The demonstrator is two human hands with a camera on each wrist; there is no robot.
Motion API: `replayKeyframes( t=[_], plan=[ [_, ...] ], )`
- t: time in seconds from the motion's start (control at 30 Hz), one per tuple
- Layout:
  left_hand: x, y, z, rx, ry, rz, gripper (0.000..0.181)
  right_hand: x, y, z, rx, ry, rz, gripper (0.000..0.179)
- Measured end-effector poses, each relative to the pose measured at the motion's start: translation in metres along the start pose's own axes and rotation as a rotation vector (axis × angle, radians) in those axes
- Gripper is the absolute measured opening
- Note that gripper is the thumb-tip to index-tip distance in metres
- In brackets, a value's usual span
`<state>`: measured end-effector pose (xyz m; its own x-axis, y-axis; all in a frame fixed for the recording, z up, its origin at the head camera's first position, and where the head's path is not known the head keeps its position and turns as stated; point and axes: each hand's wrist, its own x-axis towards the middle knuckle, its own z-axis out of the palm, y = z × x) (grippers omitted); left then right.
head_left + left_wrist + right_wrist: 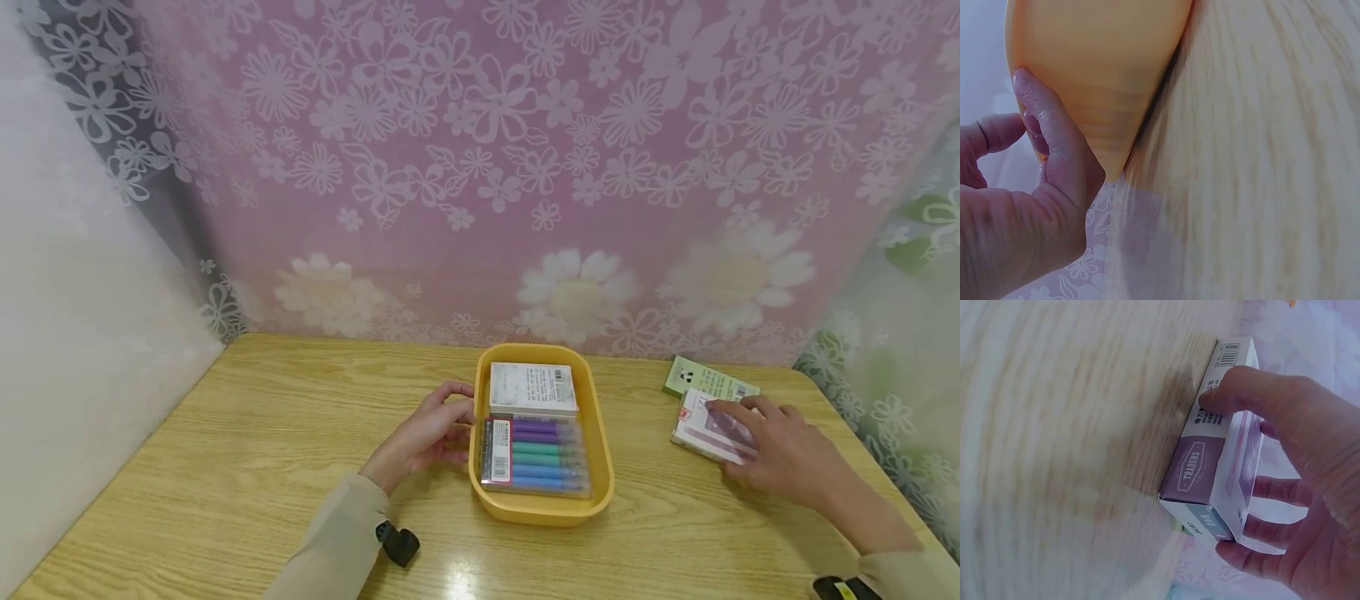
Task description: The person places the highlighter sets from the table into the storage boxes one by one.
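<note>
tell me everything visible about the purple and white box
The purple and white box is rectangular, closed and looks like cardboard, with TRAOUND and a barcode on one long side. Broad face up at the right of the table, it partly hides the green box in the head view; contact is unclear. The right hand holds it, thumb on the printed side.

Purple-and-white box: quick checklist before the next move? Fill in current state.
1. Right hand on the purple-and-white box: ok, thumb on one long side, fingers at the opposite side.
2. Box free of the green box: cannot tell; it overlaps the green one in the head view, contact unclear.
3. Left hand at the yellow tray: ok, touching its edge.
4. Tray upright on the table: ok.
5. Ample bare tray floor, should the box go there: not ok; white box and pen pack cover most.
</note>
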<state>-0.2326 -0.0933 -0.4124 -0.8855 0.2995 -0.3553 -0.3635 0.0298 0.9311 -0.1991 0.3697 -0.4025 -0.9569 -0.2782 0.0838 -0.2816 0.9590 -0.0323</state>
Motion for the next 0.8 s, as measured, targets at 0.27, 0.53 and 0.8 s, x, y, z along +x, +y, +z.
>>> replayKeyframes(
  t=[0.27,0.53,0.8],
  plan=[
    [0.002,0.000,0.000,-0.004,0.002,-0.001,0.046,-0.004,-0.003,0.001,0.016,0.056,-0.036,0.074],
    [0.001,0.000,0.001,-0.007,0.002,-0.001,0.046,-0.005,-0.011,-0.004,0.013,0.090,-0.047,0.074],
    [0.000,0.000,0.001,-0.007,0.004,-0.002,0.046,-0.006,-0.022,-0.013,0.017,0.186,-0.111,0.073]
  ],
)
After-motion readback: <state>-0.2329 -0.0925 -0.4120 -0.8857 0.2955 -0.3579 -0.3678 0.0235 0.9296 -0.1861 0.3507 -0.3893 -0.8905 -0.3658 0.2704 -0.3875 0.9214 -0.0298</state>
